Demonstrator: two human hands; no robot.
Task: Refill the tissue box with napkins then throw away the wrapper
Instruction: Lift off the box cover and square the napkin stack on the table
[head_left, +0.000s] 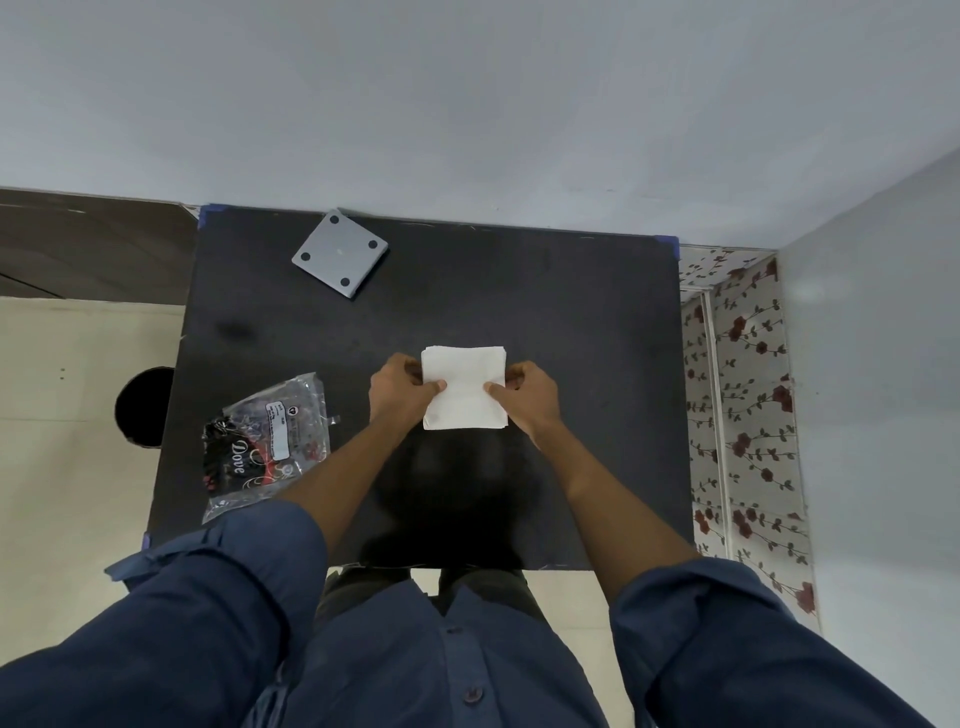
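A white stack of napkins is at the middle of the black table. My left hand grips its left edge with the thumb on top. My right hand grips its right edge the same way. The empty clear plastic wrapper with black and red print lies flat near the table's front left. A grey square tissue box lies at the back left of the table, its underside with four dark feet facing up.
A round black bin stands on the floor just left of the table. A grey wall runs behind the table and along the right. A flowered cloth hangs between the table and the right wall.
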